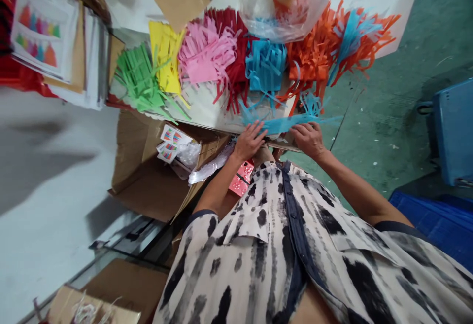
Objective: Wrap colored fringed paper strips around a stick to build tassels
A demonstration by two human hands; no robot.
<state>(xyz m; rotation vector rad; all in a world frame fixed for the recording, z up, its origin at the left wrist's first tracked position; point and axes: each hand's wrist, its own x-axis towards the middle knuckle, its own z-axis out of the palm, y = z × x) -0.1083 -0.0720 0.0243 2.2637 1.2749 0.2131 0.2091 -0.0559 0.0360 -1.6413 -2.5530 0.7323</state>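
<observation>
A blue strip of fringed tissue paper (283, 125) lies lengthwise along the near edge of the table, its cut ends spreading to both sides. My left hand (251, 140) has its fingers closed on the left part of the strip. At the right part, my right hand (309, 139) grips it with bent fingers. Just beyond my hands is a stack of blue fringed tissue (266, 65). Beside it are orange fringed tissue (310, 60) and dark red fringed tissue (236, 75).
Pink (207, 50), yellow (166, 57) and green fringed tissue (140, 77) line the table's left. A clear plastic bag (288, 8) sits behind. Printed cards (46, 28) stand far left. An open cardboard box (148, 186) is below; blue bins (456, 129) stand right.
</observation>
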